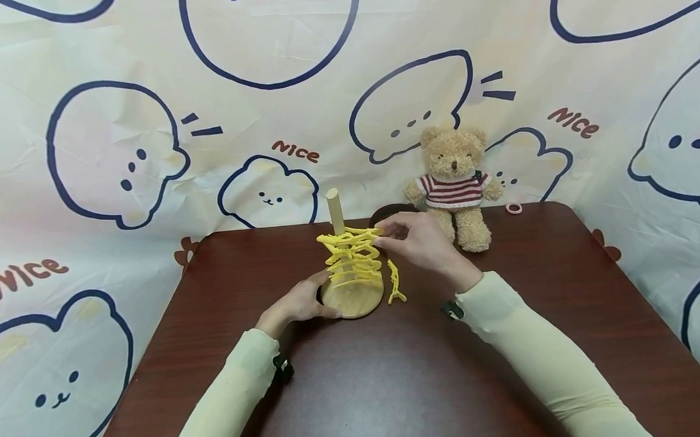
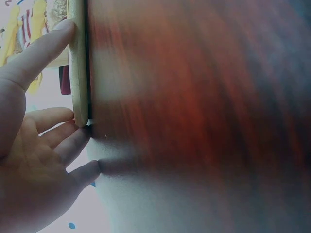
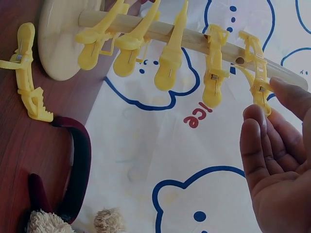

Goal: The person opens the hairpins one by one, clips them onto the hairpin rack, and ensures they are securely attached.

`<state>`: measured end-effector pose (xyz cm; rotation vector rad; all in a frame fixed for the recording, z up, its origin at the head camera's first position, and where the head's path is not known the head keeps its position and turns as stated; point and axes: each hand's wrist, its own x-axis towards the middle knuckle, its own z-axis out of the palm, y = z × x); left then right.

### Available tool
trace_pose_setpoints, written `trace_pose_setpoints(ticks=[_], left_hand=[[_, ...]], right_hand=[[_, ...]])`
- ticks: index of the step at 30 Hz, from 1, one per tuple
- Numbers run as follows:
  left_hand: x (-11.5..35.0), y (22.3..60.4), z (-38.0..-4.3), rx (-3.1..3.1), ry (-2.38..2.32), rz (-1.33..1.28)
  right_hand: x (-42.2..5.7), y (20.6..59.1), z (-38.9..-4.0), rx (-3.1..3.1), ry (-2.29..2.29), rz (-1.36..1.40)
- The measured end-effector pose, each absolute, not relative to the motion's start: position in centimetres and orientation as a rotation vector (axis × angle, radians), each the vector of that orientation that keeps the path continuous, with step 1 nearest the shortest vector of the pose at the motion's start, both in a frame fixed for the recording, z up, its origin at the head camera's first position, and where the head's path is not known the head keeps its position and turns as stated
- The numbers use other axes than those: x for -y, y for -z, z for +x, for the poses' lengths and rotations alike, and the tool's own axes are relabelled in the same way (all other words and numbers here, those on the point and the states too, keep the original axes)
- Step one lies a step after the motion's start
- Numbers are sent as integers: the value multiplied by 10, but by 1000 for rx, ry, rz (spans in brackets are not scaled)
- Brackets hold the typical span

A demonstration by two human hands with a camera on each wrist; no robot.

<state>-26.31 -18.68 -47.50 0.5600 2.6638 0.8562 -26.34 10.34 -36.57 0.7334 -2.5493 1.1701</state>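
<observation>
A wooden stand [image 1: 358, 306] with a round base and an upright post [image 1: 335, 213] is on the table, several yellow alligator hair clips [image 3: 172, 58] stacked along its post. My left hand [image 1: 299, 300] grips the base's edge, thumb [image 2: 48, 46] on the top face and fingers at the rim. Near the post's upper end, my right hand [image 1: 420, 241] pinches the tail of the topmost yellow hair clip [image 3: 261, 73] between thumb and fingers. That clip lies against the post. One loose yellow hair clip [image 1: 395, 282] rests on the table to the right of the base.
Behind my right hand, a dark red headband [image 3: 80, 160] stands on the table. A teddy bear [image 1: 457, 192] in a striped shirt sits at the back edge, with a small pink ring [image 1: 513, 208] to its right. A printed cloth [image 1: 259, 117] hangs behind the brown table [image 1: 360, 391].
</observation>
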Motion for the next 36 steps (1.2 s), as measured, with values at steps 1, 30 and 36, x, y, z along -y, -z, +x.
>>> trace_pose_setpoints(ticks=[1,30,36], left_hand=[[187,475,-263,-2663,-855,557],[188,477,-264,-2671,-842,550],[187,477,-263,-2672,-834,551]], right_hand=[[-103,366,-264,2548,-1172,733],[-98,366,-267,2578,-1329,646],[-98,365,-266,2603,-1328,627]])
